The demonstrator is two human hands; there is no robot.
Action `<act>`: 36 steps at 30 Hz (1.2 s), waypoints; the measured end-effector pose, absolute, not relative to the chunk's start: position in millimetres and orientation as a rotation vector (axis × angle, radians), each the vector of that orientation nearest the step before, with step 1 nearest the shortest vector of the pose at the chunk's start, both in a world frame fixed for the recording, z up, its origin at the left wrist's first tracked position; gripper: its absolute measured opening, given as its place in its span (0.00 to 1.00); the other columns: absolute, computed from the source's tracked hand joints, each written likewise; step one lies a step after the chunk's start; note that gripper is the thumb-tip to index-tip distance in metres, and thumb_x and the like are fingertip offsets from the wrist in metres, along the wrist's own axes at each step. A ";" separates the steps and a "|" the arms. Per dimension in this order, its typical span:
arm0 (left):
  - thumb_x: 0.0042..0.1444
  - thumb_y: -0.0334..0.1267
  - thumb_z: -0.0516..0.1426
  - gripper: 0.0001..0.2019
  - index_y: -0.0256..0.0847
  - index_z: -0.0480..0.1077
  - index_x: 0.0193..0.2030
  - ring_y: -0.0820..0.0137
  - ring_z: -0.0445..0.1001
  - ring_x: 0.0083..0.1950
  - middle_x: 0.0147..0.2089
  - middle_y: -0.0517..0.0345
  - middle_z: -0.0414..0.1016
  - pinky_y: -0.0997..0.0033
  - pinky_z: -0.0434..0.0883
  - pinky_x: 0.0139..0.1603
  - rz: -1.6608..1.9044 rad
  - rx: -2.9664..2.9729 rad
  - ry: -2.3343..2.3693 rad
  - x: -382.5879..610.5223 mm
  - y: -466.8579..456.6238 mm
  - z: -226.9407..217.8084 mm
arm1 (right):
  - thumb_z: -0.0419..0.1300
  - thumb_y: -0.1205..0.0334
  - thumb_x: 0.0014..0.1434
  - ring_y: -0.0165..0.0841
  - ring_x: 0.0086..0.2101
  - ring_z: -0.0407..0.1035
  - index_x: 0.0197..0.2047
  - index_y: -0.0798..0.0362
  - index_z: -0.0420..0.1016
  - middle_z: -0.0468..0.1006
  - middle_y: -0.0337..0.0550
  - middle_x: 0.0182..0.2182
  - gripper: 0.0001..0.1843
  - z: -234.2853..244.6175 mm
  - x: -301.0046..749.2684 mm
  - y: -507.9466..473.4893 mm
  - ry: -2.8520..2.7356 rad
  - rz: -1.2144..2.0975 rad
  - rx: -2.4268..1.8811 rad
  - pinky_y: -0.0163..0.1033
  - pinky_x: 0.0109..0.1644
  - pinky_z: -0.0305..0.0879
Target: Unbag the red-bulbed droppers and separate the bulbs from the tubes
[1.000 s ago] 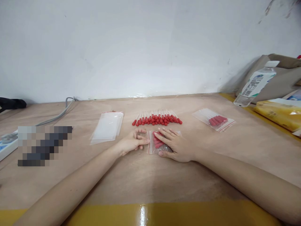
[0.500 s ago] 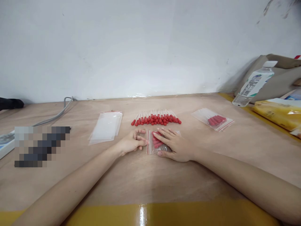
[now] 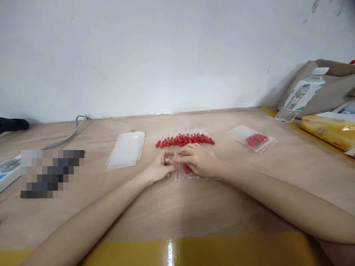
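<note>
A clear zip bag (image 3: 199, 177) lies flat before me, its red-striped mouth facing left. Red-headed sticks (image 3: 186, 169) show inside it, partly covered by my right hand. At the mouth's edge, my left hand (image 3: 159, 169) pinches the bag between thumb and fingers. My right hand (image 3: 202, 160) arches over the bag, fingers together and tips at the zip strip; its thumb is mostly hidden. Just beyond both hands is a row of loose red-headed sticks (image 3: 184, 139), pale shafts pointing toward the wall.
Flat unfilled zip bags (image 3: 126, 150) lie stacked on the left. A filled bag (image 3: 256, 140) rests on the right. Farther right are a plastic bottle (image 3: 301, 96), a grey-brown box (image 3: 335, 88) and a yellow package (image 3: 327, 129). A grey cable (image 3: 66, 136) runs along the left.
My right hand has gone from lying spread on the bag to arching up, its fingertips shifted left to the zip strip. My left hand stays at the bag's mouth.
</note>
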State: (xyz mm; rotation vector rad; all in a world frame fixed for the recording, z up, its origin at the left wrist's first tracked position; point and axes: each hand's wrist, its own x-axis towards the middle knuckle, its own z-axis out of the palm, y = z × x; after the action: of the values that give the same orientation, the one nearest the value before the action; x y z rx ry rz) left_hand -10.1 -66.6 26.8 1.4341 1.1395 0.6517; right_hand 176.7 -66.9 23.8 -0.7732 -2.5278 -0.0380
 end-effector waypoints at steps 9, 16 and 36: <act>0.43 0.34 0.62 0.25 0.39 0.54 0.46 0.80 0.63 0.23 0.28 0.64 0.69 0.81 0.58 0.21 0.665 1.449 1.113 -12.5 -65.1 21.6 | 0.51 0.67 0.58 0.34 0.44 0.60 0.40 0.46 0.75 0.75 0.39 0.42 0.13 20.9 172.9 -45.6 -2.639 -0.270 -0.530 0.43 0.47 0.52; 0.43 0.27 0.58 0.19 0.40 0.56 0.41 0.82 0.56 0.16 0.20 0.72 0.62 0.83 0.55 0.17 0.666 1.443 1.277 -5.9 -70.0 29.2 | 0.45 0.71 0.60 0.32 0.41 0.62 0.37 0.50 0.72 0.75 0.39 0.39 0.15 11.1 172.7 -46.4 -2.563 -0.427 -0.433 0.42 0.48 0.53; 0.49 0.35 0.54 0.08 0.37 0.72 0.34 0.77 0.63 0.23 0.29 0.59 0.64 0.76 0.63 0.23 0.796 2.043 1.321 -20.8 -62.3 9.4 | 0.54 0.62 0.56 0.29 0.29 0.64 0.37 0.54 0.70 0.69 0.42 0.30 0.07 9.4 207.1 -88.0 -2.156 0.226 -0.956 0.36 0.34 0.63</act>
State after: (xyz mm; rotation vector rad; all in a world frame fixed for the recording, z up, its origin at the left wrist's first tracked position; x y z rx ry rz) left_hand -20.8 -62.3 9.4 2.0429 1.3214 0.7962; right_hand 207.1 -88.0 9.4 -0.9565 -2.1562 0.2264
